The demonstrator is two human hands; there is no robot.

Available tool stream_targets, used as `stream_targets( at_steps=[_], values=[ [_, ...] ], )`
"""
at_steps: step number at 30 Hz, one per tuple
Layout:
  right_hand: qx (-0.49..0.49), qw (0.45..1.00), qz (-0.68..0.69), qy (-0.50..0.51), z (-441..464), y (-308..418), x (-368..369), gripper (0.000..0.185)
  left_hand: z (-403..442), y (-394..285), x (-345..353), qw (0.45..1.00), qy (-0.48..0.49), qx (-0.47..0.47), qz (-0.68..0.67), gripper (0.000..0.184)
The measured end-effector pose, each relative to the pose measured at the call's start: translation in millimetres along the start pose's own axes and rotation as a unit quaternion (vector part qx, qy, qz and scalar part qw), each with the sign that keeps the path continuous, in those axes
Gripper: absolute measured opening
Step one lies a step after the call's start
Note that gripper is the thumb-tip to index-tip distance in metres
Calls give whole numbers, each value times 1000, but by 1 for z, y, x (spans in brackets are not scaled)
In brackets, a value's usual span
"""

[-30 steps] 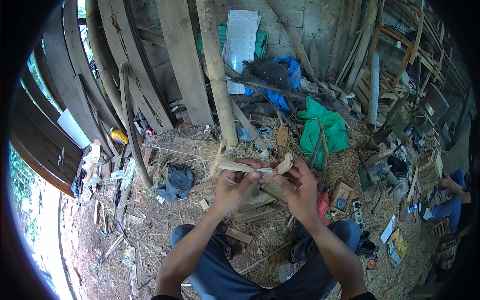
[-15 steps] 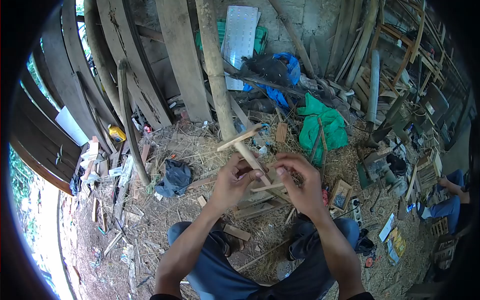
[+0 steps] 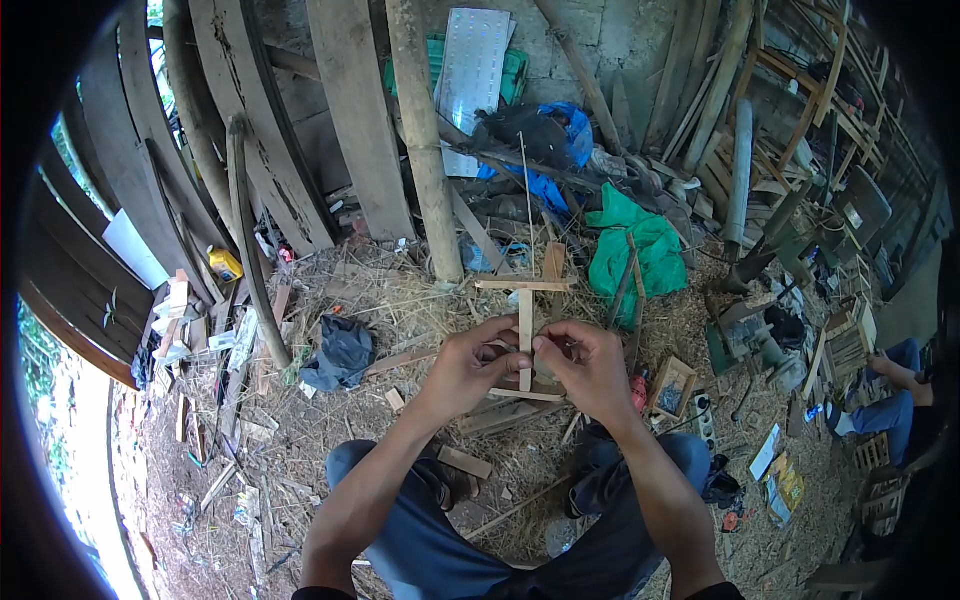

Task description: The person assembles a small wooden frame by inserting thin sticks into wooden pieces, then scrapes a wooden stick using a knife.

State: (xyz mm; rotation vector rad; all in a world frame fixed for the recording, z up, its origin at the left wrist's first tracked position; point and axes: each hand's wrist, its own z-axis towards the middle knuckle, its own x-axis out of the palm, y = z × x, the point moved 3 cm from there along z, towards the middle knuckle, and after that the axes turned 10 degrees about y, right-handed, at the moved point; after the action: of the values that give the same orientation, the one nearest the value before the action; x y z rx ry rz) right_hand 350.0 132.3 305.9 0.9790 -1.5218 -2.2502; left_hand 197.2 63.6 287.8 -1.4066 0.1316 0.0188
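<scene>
In front of my knees I hold up a small wooden frame (image 3: 526,318), made of a central strip with a crosspiece at its far end and another at its near end. My left hand (image 3: 465,368) is closed, thumb and fingers pinching the central strip from the left. From the right, my right hand (image 3: 592,368) is also closed, its thumb and fingertips pressed at the strip's edge. A long thin stick (image 3: 528,195) points up beyond the far crosspiece; where it joins the frame is unclear. Several fingertips are hidden behind the wood.
Wood scraps and straw cover the ground. A black plastic bag (image 3: 340,353) lies left, a green sack (image 3: 640,245) ahead right. A small wooden box (image 3: 672,388) of small pieces and a power strip (image 3: 704,420) are at right. Another person's leg (image 3: 880,415) shows far right.
The frame has turned from slanting to nearly straight up and down in view. My right hand has moved in to the central strip, and the thin stick now shows beyond it.
</scene>
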Motion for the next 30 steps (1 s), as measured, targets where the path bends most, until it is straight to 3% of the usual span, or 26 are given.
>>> stream_targets(
  at_steps=[4, 13, 16, 18, 20, 22, 26, 30],
  values=[
    [-2, 1000, -6, 3, 0, 1, 0, 15, -1, -9, -1, 999, 6, -33, 26, 40],
    [-13, 999, -33, 6, -2, 3, -1, 14, -4, -8, 0, 999, -12, -7, 49, 34],
    [35, 997, -42, 54, -2, 13, -9, 18, -2, -5, -3, 998, -15, 2, 63, 25],
    [-10, 990, -49, -135, 1, 25, -30, 20, -1, -9, -7, 996, -28, 9, 83, 22],
    [-52, 988, -53, -136, 20, 39, -45, 21, -2, -6, -9, 994, -45, 10, 99, 20],
    [-32, 994, -94, -39, 42, 44, -48, 20, 3, 4, -14, 993, -53, 35, 97, 21],
    [-56, 995, -16, 84, 73, 37, -31, 19, 1, 0, -20, 986, -56, 42, 154, 23],
    [-51, 988, -93, 111, 78, 43, -13, 16, -1, -2, -26, 991, -91, 40, 91, 21]
  ],
)
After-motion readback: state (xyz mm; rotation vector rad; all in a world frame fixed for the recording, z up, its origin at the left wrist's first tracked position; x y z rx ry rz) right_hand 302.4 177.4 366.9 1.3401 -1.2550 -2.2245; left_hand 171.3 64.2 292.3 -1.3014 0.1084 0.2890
